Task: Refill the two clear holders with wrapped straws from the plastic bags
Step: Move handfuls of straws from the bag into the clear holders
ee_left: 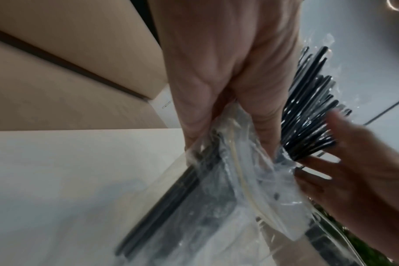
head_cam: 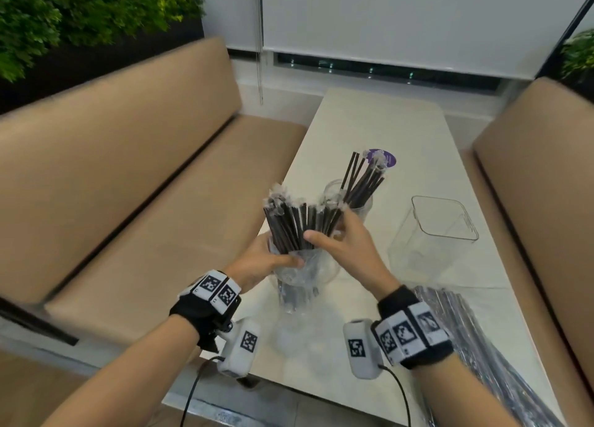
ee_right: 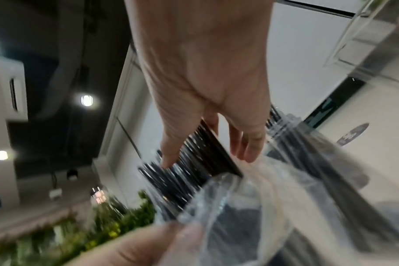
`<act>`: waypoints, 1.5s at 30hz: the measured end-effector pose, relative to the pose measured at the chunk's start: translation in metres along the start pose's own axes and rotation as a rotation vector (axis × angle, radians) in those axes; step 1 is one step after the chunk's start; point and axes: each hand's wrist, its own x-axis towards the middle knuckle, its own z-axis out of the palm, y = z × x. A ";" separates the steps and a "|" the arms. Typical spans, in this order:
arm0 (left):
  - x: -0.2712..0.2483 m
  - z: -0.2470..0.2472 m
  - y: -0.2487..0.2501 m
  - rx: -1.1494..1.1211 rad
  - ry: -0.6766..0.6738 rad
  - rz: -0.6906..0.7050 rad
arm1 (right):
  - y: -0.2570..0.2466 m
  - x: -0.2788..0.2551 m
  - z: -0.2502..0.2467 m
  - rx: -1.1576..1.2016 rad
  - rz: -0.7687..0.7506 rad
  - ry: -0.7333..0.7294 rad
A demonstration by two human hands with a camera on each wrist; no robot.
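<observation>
Plastic crinkles where the left hand (head_cam: 262, 259) grips the bag (head_cam: 302, 282) of black wrapped straws (head_cam: 295, 224) above the counter (head_cam: 363, 127); the right hand (head_cam: 345, 243) curls round their tops. Beyond the hands stands a round holder (head_cam: 352, 201) part-filled, with an empty square holder (head_cam: 440, 230) to the right

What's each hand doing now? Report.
Left hand: grips the plastic bag.
Right hand: fingers around the straws sticking out of it.

Tan benches (head_cam: 135, 156) flank the pale table (head_cam: 379, 127); green plants (head_cam: 80, 8) behind
</observation>
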 end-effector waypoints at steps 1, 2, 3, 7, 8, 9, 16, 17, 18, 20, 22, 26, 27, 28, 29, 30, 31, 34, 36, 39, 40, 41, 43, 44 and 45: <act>-0.002 0.003 -0.002 0.008 -0.006 -0.003 | 0.005 0.001 0.002 -0.048 -0.011 0.008; -0.003 0.005 -0.004 0.010 -0.004 -0.004 | 0.009 0.000 0.003 -0.070 -0.019 0.029; -0.004 0.005 -0.005 0.006 0.004 -0.005 | 0.010 -0.001 0.000 -0.069 -0.017 0.049; -0.007 -0.001 -0.004 -0.015 0.023 -0.031 | 0.003 -0.002 -0.017 0.015 -0.024 0.095; -0.007 -0.002 -0.003 -0.020 0.020 -0.038 | 0.000 0.000 -0.021 0.024 -0.035 0.104; -0.008 -0.002 -0.001 -0.025 0.015 -0.048 | -0.005 0.002 -0.025 0.031 -0.044 0.112; -0.005 0.008 0.025 -0.035 -0.077 -0.078 | -0.051 0.020 -0.052 0.107 -0.148 0.218; -0.004 0.009 0.027 -0.026 -0.088 -0.080 | -0.058 0.023 -0.057 0.129 -0.167 0.234; -0.003 0.010 0.029 -0.017 -0.094 -0.081 | -0.066 0.026 -0.062 0.144 -0.185 0.251; -0.001 0.011 0.031 0.000 -0.086 -0.082 | -0.078 0.032 -0.070 0.188 -0.211 0.283; -0.001 0.012 0.032 0.028 -0.075 -0.087 | -0.086 0.037 -0.076 0.247 -0.213 0.305; -0.003 0.008 0.028 0.088 -0.031 -0.102 | -0.103 0.046 -0.092 0.353 -0.222 0.286; -0.003 0.006 0.026 0.090 -0.012 -0.105 | -0.110 0.049 -0.098 0.397 -0.239 0.302; -0.003 0.004 0.025 0.085 0.003 -0.108 | -0.117 0.051 -0.105 0.448 -0.260 0.332; -0.004 0.002 0.024 0.073 0.016 -0.114 | -0.124 0.053 -0.113 0.510 -0.286 0.370; -0.005 0.000 0.023 0.058 0.026 -0.124 | -0.131 0.054 -0.120 0.577 -0.318 0.409; -0.006 -0.002 0.023 0.043 0.036 -0.130 | -0.136 0.056 -0.127 0.636 -0.352 0.443; -0.010 -0.005 0.022 0.026 0.052 -0.129 | -0.136 0.068 -0.129 0.630 -0.423 0.568; -0.011 -0.006 0.021 0.029 0.051 -0.121 | -0.123 0.083 -0.116 0.516 -0.427 0.645; -0.013 -0.006 0.021 0.022 0.058 -0.108 | -0.091 0.100 -0.084 0.336 -0.348 0.646; -0.014 -0.007 0.021 0.016 0.064 -0.105 | -0.079 0.103 -0.073 0.288 -0.314 0.630; -0.015 -0.007 0.021 0.013 0.070 -0.106 | -0.067 0.107 -0.064 0.248 -0.276 0.613; -0.016 -0.007 0.020 0.017 0.075 -0.112 | -0.048 0.111 -0.051 0.184 -0.180 0.569; -0.017 -0.008 0.019 0.016 0.074 -0.112 | -0.040 0.114 -0.048 0.167 -0.123 0.544; -0.018 -0.008 0.019 0.016 0.074 -0.111 | -0.033 0.117 -0.047 0.160 -0.076 0.523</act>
